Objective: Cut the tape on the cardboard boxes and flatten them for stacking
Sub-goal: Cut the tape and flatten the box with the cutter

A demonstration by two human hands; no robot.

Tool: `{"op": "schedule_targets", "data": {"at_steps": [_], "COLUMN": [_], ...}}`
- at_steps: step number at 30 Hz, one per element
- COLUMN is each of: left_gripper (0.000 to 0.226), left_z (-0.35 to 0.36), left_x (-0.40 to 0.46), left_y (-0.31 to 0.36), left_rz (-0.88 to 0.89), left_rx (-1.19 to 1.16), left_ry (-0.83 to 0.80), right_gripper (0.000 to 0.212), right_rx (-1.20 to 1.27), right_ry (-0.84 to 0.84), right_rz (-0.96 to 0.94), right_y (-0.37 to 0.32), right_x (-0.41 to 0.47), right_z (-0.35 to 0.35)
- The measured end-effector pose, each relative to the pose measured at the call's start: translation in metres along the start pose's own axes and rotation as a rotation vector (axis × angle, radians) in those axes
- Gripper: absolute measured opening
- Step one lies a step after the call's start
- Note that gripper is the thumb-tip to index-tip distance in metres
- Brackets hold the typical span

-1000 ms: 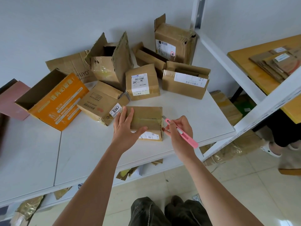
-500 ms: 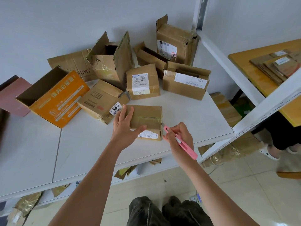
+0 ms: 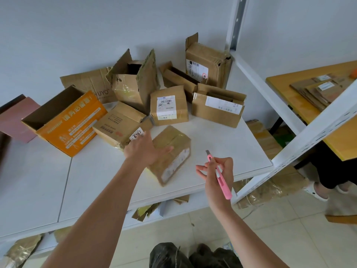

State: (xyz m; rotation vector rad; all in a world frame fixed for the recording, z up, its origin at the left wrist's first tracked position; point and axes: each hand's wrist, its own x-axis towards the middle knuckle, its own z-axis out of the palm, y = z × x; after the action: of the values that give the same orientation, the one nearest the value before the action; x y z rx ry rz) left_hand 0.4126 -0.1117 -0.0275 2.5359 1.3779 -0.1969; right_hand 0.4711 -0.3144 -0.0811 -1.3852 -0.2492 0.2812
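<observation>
Swivelled askew at frame centre, the small box [image 3: 172,151] is turning under the left hand [image 3: 144,150], fingers spread; the right hand [image 3: 216,171], clamping the pink knife [image 3: 219,174], is waiting for a fresh taped seam.

White table [image 3: 100,176], yellow shelf [image 3: 301,111], tiled floor [image 3: 289,235]

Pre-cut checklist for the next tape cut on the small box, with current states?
1. Left hand steadying the box: ok, it rests on the top.
2. Cutter gripped in right hand: ok.
3. Blade out: ok, tip shows.
4. Blade at the tape: not ok, the cutter is off the box.
5. Left fingers clear of the tape line: not ok, thumb lies near it.
6. Box flat on the table: cannot tell, image blurred.
</observation>
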Motion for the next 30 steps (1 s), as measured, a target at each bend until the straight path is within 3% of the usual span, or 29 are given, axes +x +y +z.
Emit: {"op": "schedule_targets", "data": {"at_steps": [6,9,12,15,17,20,24,30], "left_gripper": [0.058,0.064,0.07,0.058,0.054,0.067,0.084,0.099], "left_z": [0.011,0.011,0.011,0.013,0.02,0.032,0.042,0.042], "left_x": [-0.024,-0.034,-0.045,-0.046,-0.044,-0.04,-0.028,-0.026], "left_y": [-0.01,-0.008,-0.007,-0.01,-0.015,-0.029,-0.038,-0.039], "left_rz": [-0.129,-0.154,-0.17,-0.089,0.099,0.33,0.329,0.34], "left_rx": [-0.426,-0.512,-0.297,0.063,0.13,0.089,0.074,0.074], "left_ry": [-0.033,-0.085,-0.094,0.158,0.266,0.146,0.054,0.045], "right_gripper": [0.012,0.013,0.011,0.01,0.01,0.012,0.015,0.016], "right_rx": [0.041,0.033,-0.037,0.032,0.04,0.038,-0.006,-0.064], "right_ry": [-0.089,-0.046,-0.019,-0.063,-0.093,-0.112,-0.113,-0.143], "right_rz": [0.073,0.084,0.042,0.111,0.138,0.126,0.091,0.028], "right_y": [0.009,0.013,0.009,0.005,0.006,0.012,0.014,0.013], "right_x": [-0.013,-0.014,0.004,0.024,0.03,0.029,0.023,0.022], "right_z": [0.022,0.032,0.039,0.043,0.043,0.037,0.034,0.035]}}
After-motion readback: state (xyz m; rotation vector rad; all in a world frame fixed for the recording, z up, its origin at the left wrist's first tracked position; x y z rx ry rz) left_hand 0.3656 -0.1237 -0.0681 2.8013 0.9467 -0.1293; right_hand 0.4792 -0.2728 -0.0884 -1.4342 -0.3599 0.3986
